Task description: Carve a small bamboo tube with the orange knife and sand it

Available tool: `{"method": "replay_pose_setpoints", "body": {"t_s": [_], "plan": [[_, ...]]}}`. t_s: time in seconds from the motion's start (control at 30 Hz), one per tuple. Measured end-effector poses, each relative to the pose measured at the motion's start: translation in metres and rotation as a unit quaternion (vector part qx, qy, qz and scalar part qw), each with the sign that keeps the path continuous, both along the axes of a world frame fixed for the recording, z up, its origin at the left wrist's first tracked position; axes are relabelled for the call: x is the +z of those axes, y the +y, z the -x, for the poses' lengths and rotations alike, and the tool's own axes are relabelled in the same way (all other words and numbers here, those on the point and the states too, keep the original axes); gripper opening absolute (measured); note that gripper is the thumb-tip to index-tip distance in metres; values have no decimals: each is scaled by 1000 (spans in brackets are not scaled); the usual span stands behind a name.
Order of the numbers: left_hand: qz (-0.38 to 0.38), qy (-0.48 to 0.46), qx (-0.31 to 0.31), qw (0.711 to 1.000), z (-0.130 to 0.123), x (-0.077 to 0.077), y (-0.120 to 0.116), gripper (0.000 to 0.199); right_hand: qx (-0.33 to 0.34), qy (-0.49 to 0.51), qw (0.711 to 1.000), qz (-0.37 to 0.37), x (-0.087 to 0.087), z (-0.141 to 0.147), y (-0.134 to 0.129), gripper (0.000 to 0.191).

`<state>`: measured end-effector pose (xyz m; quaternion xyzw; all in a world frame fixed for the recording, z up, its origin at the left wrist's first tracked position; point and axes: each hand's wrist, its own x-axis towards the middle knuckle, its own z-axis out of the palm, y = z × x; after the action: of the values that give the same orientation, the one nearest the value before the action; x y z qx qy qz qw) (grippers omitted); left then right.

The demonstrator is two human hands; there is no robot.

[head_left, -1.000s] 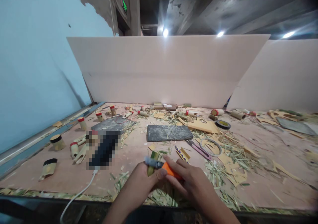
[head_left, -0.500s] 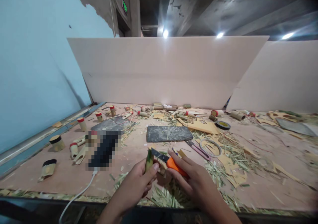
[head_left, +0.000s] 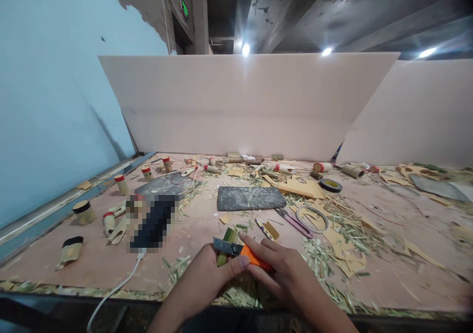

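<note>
Grasping the orange-handled knife [head_left: 253, 255] in our right hand [head_left: 281, 266], we hold its blade [head_left: 223, 245] across the green bamboo piece [head_left: 231, 235]; our left hand [head_left: 209, 269] clasps that piece near the front edge of the table [head_left: 83, 276]; 2 black-capped tubes [head_left: 70, 251] sit towards the left edge.

The right hand [head_left: 281, 266] covers part of the orange plastic knife handle [head_left: 252, 257]; the grey metal blade [head_left: 223, 246] and left hand [head_left: 205, 271] partly hide the green bamboo piece [head_left: 230, 235]. Toward the near left corner of the table [head_left: 94, 264], a dark rectangular device [head_left: 154, 222] is pixelated, its white cable [head_left: 118, 285] cut off below.
</note>
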<state>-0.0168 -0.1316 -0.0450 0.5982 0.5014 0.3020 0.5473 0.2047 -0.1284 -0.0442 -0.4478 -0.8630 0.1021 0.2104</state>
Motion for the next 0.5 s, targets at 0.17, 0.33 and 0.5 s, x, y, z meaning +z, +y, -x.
{"method": "replay_pose_setpoints", "body": {"t_s": [0.17, 0.33, 0.5], "plan": [[-2, -48, -21, 999, -6, -3, 0, 45, -199, 48, 976, -70, -9, -3, 10, 48], [71, -121, 3, 990, -5, -7, 3, 47, -190, 64, 976, -79, -10, -3, 9, 52], [63, -165, -24, 984, -3, -11, 6, 47, -96, 52, 992, -67, -8, -2, 4, 48]]}}
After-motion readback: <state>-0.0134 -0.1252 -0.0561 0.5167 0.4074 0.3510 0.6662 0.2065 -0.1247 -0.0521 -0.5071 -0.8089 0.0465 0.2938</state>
